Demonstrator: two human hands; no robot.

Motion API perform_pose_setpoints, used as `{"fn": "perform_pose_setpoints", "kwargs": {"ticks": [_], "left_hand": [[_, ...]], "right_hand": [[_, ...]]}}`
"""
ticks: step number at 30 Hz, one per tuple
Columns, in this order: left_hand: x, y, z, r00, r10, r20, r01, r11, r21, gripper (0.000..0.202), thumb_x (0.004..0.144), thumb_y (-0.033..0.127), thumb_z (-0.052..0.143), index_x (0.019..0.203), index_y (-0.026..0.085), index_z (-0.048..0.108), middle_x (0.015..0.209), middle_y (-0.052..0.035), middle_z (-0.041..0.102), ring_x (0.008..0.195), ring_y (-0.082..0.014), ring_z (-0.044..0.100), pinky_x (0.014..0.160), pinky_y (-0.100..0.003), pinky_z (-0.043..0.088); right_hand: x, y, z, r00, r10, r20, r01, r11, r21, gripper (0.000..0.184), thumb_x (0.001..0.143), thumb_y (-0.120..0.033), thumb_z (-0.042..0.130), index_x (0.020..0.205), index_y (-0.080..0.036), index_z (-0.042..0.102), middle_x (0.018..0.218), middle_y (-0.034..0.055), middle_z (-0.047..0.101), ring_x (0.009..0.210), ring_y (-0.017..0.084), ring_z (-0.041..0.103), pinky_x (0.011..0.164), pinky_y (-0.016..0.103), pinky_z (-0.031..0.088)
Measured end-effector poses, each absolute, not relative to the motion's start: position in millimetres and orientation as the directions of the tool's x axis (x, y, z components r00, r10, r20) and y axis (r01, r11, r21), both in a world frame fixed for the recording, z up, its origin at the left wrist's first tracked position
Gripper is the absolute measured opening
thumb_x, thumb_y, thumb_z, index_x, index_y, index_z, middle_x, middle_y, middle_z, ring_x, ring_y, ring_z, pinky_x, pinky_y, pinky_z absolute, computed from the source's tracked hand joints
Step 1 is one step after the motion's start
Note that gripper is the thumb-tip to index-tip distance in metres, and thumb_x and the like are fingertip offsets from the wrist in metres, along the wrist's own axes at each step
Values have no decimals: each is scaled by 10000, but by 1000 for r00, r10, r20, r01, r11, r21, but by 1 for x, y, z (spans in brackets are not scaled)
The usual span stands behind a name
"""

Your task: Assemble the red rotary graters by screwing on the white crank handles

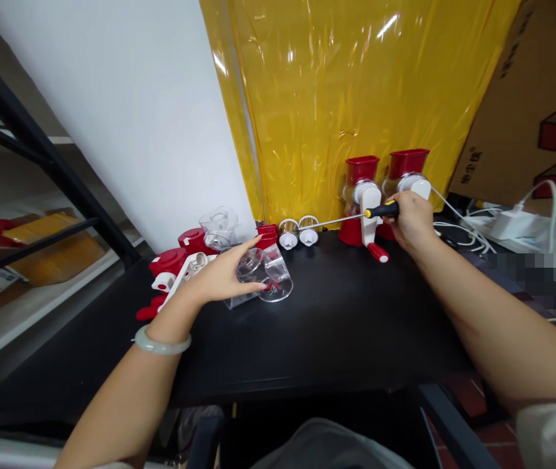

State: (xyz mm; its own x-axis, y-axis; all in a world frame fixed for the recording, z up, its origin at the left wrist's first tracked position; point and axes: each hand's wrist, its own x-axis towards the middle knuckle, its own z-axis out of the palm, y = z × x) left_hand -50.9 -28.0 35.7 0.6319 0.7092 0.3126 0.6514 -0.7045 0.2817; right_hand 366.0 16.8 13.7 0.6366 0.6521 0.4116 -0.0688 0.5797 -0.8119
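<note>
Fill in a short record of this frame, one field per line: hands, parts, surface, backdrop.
Left hand: thumb and fingers spread around clear plastic parts; contact unclear
Right hand: grips a screwdriver, tip pointing left
Metal drums: two, side by side
Crank devices: two, red and white, upright
Red parts: at left, beyond the left forearm
Surface: black table
Backdrop: yellow sheet

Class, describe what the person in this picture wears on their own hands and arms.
The left hand and right hand are gloveless. A smooth, rounded, pale greenish bangle circles the left arm, with none on the right. A pale grey sleeve shows high on the right arm.
</note>
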Motion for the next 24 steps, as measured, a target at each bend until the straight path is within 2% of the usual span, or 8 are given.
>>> {"fn": "perform_pose_setpoints", "kwargs": {"ticks": [3,7,11,17,24], "left_hand": [[-51,-26,34,630,716,300,655,-698,289,971,733,562,778,1552,231,376,1550,-181,474,1365,-375,528,1111,-553,444],[-51,-23,31,658,692,297,629,-722,287,885,758,538,759,1520,246,416,1509,-161,525,1332,-353,562,1100,-524,460],[-49,-25,30,663,686,300,619,-728,296,860,777,519,743,1515,233,407,1485,-168,545,1291,-346,596,1068,-516,485],[-47,-26,29,649,700,298,634,-714,297,858,776,536,741,1508,233,410,1498,-166,535,1309,-353,580,1071,-514,481],[-48,-23,26,664,674,325,617,-739,272,842,782,509,734,1513,252,405,1455,-158,573,1243,-344,628,1013,-498,522]], "right_hand": [[368,17,7,599,653,463,36,555,-831,127,719,-191,655,613,-234,600,562,-12,558,414,111,445,324,238,326],[363,14,3,548,674,496,133,516,-846,99,735,-190,624,641,-217,635,550,-26,554,436,111,465,356,215,358],[352,11,2,515,693,505,103,535,-839,109,750,-202,593,647,-201,626,575,-30,577,450,97,469,381,196,368],[342,9,1,532,727,433,27,497,-867,107,738,-184,643,647,-214,597,513,-52,525,411,102,452,354,196,329],[340,13,-4,487,732,477,98,496,-862,117,749,-159,581,659,-192,649,506,-35,552,390,101,466,355,198,361]]}}
